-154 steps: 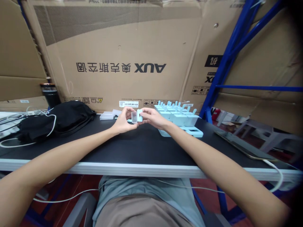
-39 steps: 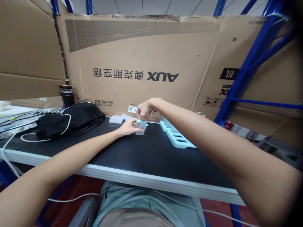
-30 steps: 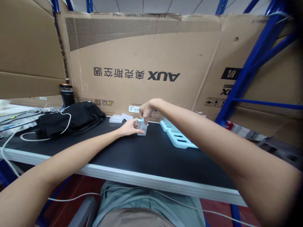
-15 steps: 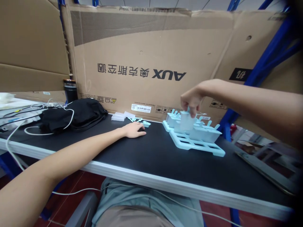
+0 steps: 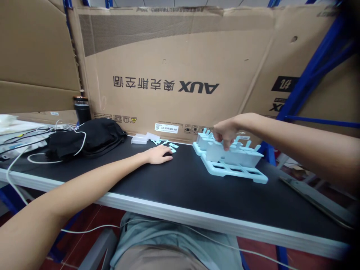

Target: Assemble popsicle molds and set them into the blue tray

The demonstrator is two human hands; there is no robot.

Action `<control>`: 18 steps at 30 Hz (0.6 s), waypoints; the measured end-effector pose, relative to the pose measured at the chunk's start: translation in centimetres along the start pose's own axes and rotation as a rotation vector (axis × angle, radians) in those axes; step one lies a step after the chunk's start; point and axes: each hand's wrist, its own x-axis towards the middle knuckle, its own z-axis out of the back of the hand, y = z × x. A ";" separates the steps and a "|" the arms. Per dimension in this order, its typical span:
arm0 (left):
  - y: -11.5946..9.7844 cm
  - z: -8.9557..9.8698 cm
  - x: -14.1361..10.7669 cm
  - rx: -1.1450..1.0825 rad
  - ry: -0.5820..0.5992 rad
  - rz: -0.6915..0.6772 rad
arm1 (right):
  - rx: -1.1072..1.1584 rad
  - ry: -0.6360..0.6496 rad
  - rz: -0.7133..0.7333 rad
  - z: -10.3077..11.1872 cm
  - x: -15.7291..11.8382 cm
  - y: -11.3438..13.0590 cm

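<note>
Right hand (image 5: 225,131): closed narrowly on the top of a cup (image 5: 214,152), with fingers pointing down; exact hold partly hidden behind the knuckles.
Cup: pale blue, translucent, upright, at the left end of the front row on the tray; fully seated or not, impossible to tell.
Tray (image 5: 213,170): light blue, slotted, standing right of centre, with bare openings along the near edge.
Other cups (image 5: 247,159): upright on the tray, close together, to the right of the held cup and behind it.
Sticks (image 5: 247,144): light blue, rising from the tops of the other cups.
Left hand (image 5: 159,154): palm down, resting on the table with fingers loosely bent over the blue pieces; gripping one or not, impossible to tell.
Blue pieces (image 5: 173,145): small, flat, scattered at and beyond the left fingertips.
Clear boxes (image 5: 139,139): lying near the blue pieces, before the carton.
Bag (image 5: 84,140): black, lying to the left, with a white cable across it.
Bottle (image 5: 82,112): dark, upright behind the bag.
Carton (image 5: 168,48): standing as a wall behind the table, with print upside down.
Table (image 5: 180,195): black-topped, pale-edged.
</note>
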 end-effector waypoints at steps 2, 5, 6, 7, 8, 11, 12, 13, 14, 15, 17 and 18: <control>0.0 0.0 0.0 -0.002 -0.012 0.006 | -0.069 0.096 -0.008 0.1 -0.3 0.4; 0.0 -0.1 -0.1 0.010 -0.049 0.032 | -0.090 0.115 -0.053 0.2 -0.8 1.4; 0.0 -0.1 -0.2 0.012 -0.060 0.041 | -0.090 0.107 -0.066 0.2 -1.0 1.6; 0.0 -0.1 -0.2 0.013 -0.070 0.051 | -0.092 0.109 -0.078 0.2 -1.1 1.9; 0.0 -0.1 -0.2 0.014 -0.078 0.058 | -0.097 0.117 -0.088 0.1 -1.2 2.1; -0.1 -0.1 -0.3 0.016 -0.074 0.093 | -0.106 0.129 -0.138 0.0 -1.1 2.2; -0.1 -0.1 -0.3 0.020 -0.065 0.110 | -0.112 0.135 -0.154 0.0 -1.0 2.2; -0.1 -0.1 -0.2 0.028 -0.056 0.123 | -0.120 0.140 -0.164 0.0 -0.9 2.2; 0.0 -0.1 -0.2 0.038 -0.050 0.127 | -0.125 0.142 -0.168 0.0 -0.8 2.2; 0.0 -0.1 -0.1 0.050 -0.050 0.122 | -0.125 0.142 -0.169 -0.1 -0.7 2.4; 0.1 -0.1 -0.1 0.075 -0.063 0.088 | -0.119 0.114 -0.168 -0.3 -0.6 2.8; 0.1 -0.1 0.0 0.084 -0.071 0.066 | -0.120 0.098 -0.164 -0.4 -0.6 3.1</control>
